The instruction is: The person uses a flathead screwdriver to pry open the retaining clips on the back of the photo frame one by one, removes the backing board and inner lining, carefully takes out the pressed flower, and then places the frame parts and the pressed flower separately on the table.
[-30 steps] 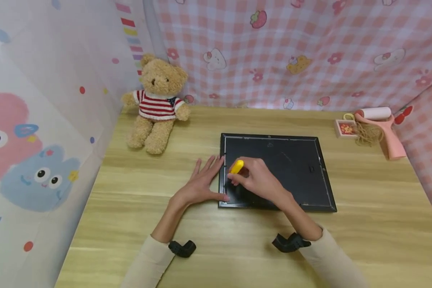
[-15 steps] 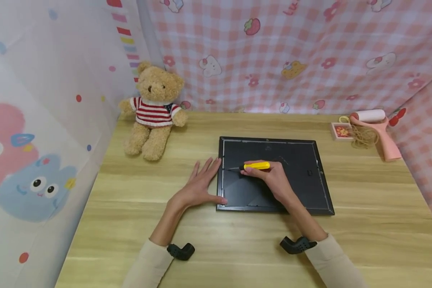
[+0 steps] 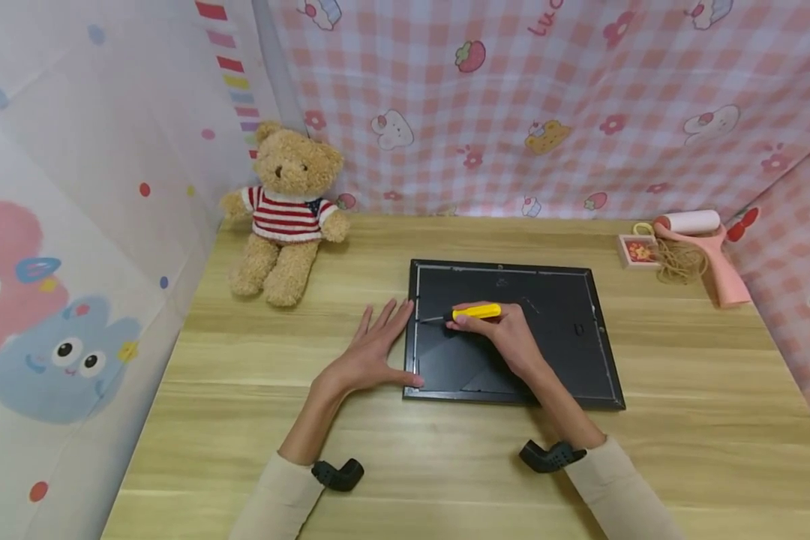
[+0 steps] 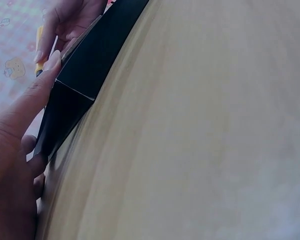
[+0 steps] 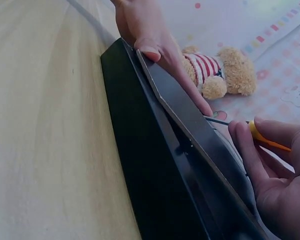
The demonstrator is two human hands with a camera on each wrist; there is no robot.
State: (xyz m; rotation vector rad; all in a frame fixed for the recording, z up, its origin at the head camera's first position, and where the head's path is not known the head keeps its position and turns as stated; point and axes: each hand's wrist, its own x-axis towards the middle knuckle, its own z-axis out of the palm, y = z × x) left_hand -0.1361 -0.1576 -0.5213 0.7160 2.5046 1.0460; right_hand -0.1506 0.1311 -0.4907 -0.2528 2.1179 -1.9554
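Observation:
A black picture frame point(image 3: 513, 265) lies face down on the table, its dark backing board point(image 3: 553, 304) showing. In the right wrist view, the board's near edge point(image 5: 190, 137) stands raised out of the frame's rim. My left hand point(image 3: 359, 366) is spread at the frame's left side, fingertips along the outer edge and thumb on the near left corner. My right hand point(image 3: 515, 339) holds a screwdriver point(image 3: 478, 311) by its yellow handle, over the board. The thin metal shaft point(image 5: 217, 120) points left, its tip at the inner left edge, close to my left fingers.
A teddy bear point(image 3: 289, 214) in a striped sweater sits at the back left. At the back right are a small framed box point(image 3: 639, 251), a bundle of twine point(image 3: 680, 262) and a pink-handled roller point(image 3: 718, 262). Patterned cloth point(image 3: 439, 172) hangs behind the wooden table point(image 3: 243, 427).
My right hand first shifts right, and the screwdriver tips from steep to nearly flat, pointing left. Then it moves slightly left, tip to the frame's inner edge. My left hand keeps its place.

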